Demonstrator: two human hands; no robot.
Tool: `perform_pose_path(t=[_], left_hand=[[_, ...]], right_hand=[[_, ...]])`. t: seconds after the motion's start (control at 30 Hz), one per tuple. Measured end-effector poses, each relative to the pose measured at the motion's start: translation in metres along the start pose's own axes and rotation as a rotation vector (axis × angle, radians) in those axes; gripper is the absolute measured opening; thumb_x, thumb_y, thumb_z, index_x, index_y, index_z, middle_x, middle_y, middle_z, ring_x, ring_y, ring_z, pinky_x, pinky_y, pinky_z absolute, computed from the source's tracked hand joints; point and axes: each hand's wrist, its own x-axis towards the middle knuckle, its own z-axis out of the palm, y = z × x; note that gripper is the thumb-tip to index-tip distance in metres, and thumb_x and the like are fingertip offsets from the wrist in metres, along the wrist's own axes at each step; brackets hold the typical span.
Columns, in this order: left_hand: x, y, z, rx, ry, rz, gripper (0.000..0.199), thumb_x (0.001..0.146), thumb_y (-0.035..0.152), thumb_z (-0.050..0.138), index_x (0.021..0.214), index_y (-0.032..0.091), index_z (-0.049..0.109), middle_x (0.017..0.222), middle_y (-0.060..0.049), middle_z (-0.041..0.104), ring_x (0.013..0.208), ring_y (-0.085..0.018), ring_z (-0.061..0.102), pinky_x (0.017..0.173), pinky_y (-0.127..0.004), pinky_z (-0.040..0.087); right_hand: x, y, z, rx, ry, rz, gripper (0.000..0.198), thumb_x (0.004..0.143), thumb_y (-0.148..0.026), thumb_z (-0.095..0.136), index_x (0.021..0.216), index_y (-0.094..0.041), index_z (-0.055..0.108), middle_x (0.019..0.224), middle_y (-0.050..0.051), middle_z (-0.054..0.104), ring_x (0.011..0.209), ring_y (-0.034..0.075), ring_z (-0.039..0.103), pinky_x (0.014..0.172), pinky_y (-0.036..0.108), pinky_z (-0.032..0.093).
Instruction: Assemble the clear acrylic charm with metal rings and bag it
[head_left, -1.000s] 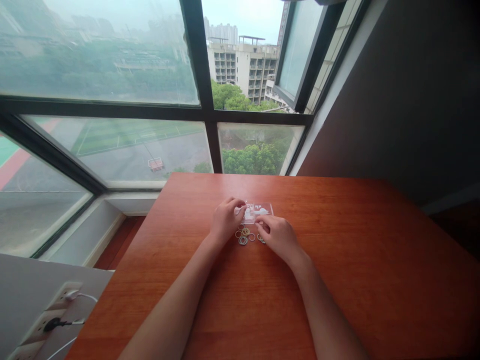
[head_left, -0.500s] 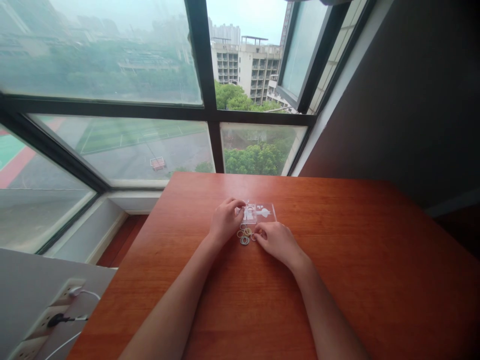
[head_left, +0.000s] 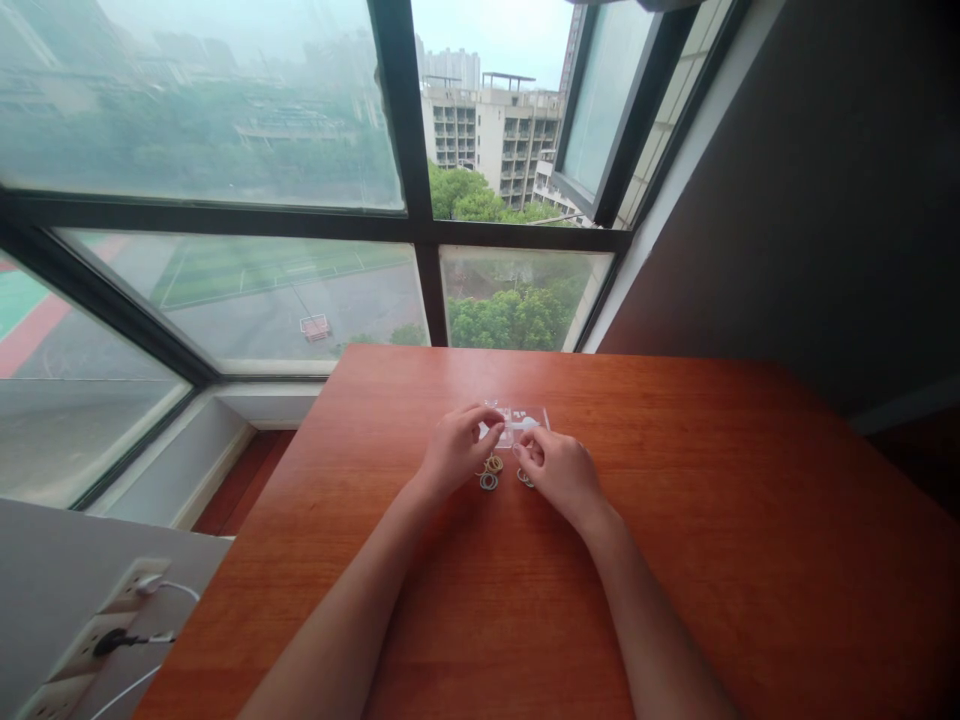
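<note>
Reddish-brown wood is seen across most of the lower frame, and that's the desk (head_left: 337,560) everything's been put on. Just below the middle of the frame, a clear plastic case (head_left: 538,416) with white shapes on it can be spotted, partly covered by both hands.

The case's left part is overlapped by the left hand (head_left: 459,447), whose fingers are curled, thumb and forefinger brought close together. Whether anything is pinched in there can't be told, it's just too small. At the case's lower right edge the right hand (head_left: 556,465) is seen with its fingers bent and the tips drawn nearly together; again, it can't be made out if something's held.

Below the case, a little cluster of rings is laid flat on the wood: yellowish rings (head_left: 493,464) by the left thumb, greyish rings (head_left: 489,482) just under those, and a few more rings (head_left: 525,477) half hidden by the right fingers.

Behind the desk, a dark window frame (head_left: 315,218) is set across the upper frame, with pale buildings (head_left: 514,135) visible at top centre. At lower left, a black plug (head_left: 112,641) is pushed into a wall socket.
</note>
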Motion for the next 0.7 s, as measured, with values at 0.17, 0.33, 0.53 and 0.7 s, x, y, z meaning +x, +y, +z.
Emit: perform_pose_path(t=[0.17,0.33,0.53,0.7], left_hand=[[-0.0022,0.0080,0.0016,-0.089,-0.090,0.020,0.015,0.086,0.028,0.058,0.085,0.018,0.068,0.077,-0.003,0.063,0.062,-0.011,0.050,0.059,-0.022,0.041],[-0.0018,0.0103,0.0040,-0.090,-0.127,0.028,0.010,0.083,0.020,0.059,0.080,0.017,0.067,0.075,-0.002,0.062,0.063,-0.011,0.049,0.059,-0.022,0.040],[-0.0019,0.0109,0.0043,-0.096,-0.105,0.009,0.009,0.083,0.019,0.058,0.080,0.017,0.067,0.074,-0.001,0.062,0.063,-0.010,0.050,0.059,-0.022,0.040],[-0.0021,0.0114,0.0050,-0.133,-0.103,-0.012,0.017,0.087,0.029,0.057,0.082,0.016,0.067,0.071,-0.001,0.062,0.060,-0.010,0.049,0.057,-0.022,0.039]], right_hand=[[0.0004,0.0027,0.0026,0.037,0.089,0.010,0.010,0.086,-0.032,0.057,0.085,-0.023,0.062,0.068,-0.001,0.065,0.060,0.014,0.056,0.058,0.023,0.031],[0.0005,0.0038,0.0043,0.057,0.120,0.010,0.010,0.086,-0.031,0.055,0.085,-0.023,0.062,0.064,-0.002,0.062,0.059,0.014,0.055,0.059,0.022,0.032],[0.0008,0.0036,0.0041,0.061,0.140,-0.028,0.012,0.086,-0.032,0.055,0.085,-0.022,0.062,0.065,-0.002,0.062,0.059,0.013,0.055,0.060,0.022,0.033],[0.0000,0.0036,0.0042,0.052,0.160,-0.030,0.011,0.086,-0.030,0.056,0.086,-0.022,0.062,0.065,-0.002,0.062,0.058,0.013,0.054,0.059,0.022,0.032]])
